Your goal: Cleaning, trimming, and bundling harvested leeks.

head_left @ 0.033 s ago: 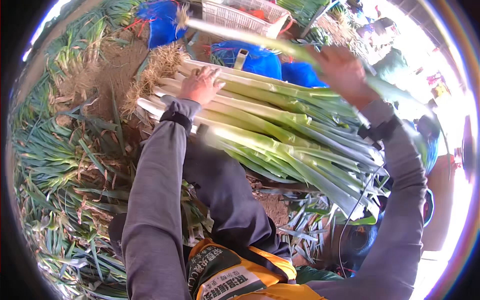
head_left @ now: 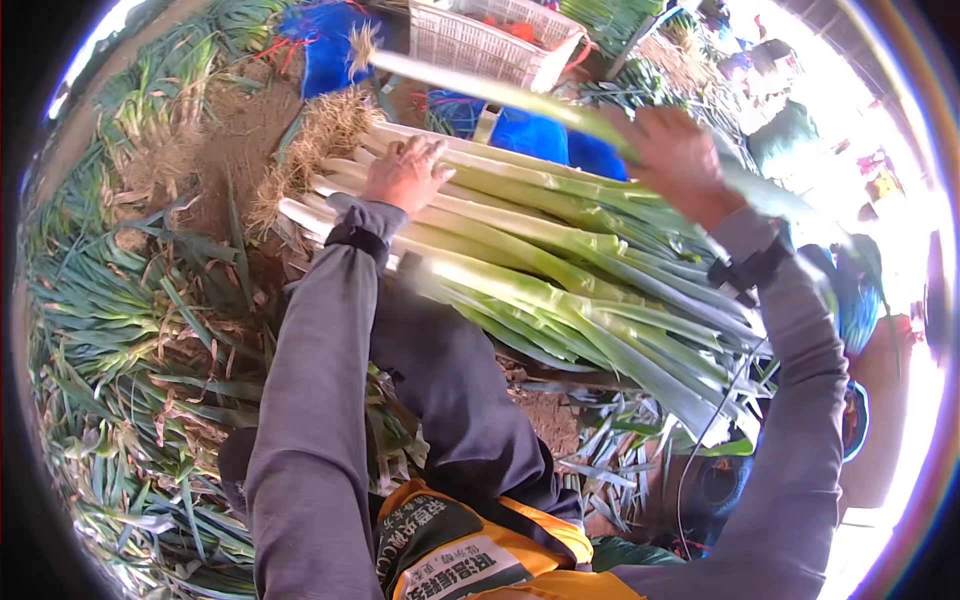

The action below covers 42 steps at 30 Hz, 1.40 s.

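Note:
A heap of long green onions (head_left: 510, 235) lies in front of me, white shafts and roots to the left, green leaves to the right. My left hand (head_left: 403, 172) rests on the white shafts near the roots, fingers bent and apart. Raised at the right, my right hand (head_left: 680, 160) is closed around a single green onion (head_left: 470, 88), blurred by motion. That onion stretches leftward above the heap, its root tuft at the far left end and its leaves trailing right behind the hand.
More onions (head_left: 110, 300) cover the ground at the left. Blue bundles (head_left: 530, 135) lie just beyond the heap, and a pale plastic crate (head_left: 475, 50) stands behind them. Cut leaves (head_left: 620, 450) litter the ground near my knee (head_left: 440, 370). A thin cable (head_left: 690, 450) hangs by my right arm.
The raised green onion and my right hand have dropped slightly. The heap and the crate sit a little further right in the picture; my left hand stays on the shafts.

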Each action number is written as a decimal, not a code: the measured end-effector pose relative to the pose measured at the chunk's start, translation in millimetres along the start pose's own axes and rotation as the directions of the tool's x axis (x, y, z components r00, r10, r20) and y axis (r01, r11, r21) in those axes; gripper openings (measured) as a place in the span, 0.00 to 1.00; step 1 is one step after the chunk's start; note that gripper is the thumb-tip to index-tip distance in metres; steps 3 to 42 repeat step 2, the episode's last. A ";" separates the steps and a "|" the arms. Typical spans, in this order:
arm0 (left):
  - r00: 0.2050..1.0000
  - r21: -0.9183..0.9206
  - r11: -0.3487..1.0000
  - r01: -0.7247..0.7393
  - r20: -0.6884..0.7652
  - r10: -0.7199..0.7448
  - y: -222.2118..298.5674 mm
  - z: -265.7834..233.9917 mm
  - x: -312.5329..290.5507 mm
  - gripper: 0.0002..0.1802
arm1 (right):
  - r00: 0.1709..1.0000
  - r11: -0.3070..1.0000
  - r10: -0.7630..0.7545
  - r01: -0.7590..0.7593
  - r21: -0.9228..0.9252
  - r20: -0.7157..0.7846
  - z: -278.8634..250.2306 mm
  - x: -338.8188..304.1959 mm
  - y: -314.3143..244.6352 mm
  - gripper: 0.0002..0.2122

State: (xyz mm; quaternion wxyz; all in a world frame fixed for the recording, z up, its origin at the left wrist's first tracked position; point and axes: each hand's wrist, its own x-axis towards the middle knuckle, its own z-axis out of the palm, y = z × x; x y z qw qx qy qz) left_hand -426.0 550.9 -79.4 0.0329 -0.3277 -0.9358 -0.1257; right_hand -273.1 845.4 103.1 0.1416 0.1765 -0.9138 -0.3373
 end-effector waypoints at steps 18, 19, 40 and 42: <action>1.000 -0.004 1.000 0.022 0.014 -0.022 -5.6 -1.8 1.0 0.31 | 0.993 0.989 -0.064 0.076 0.124 -0.099 30.5 4.9 -17.2 0.39; 1.000 -0.004 1.000 0.022 0.014 -0.022 -5.6 -1.8 1.0 0.31 | 0.993 0.989 -0.064 0.076 0.124 -0.099 30.5 4.9 -17.2 0.39; 1.000 -0.004 1.000 0.022 0.014 -0.022 -5.6 -1.8 1.0 0.31 | 0.993 0.989 -0.064 0.076 0.124 -0.099 30.5 4.9 -17.2 0.39; 1.000 -0.004 1.000 0.022 0.014 -0.022 -5.6 -1.8 1.0 0.31 | 0.993 0.989 -0.064 0.076 0.124 -0.099 30.5 4.9 -17.2 0.39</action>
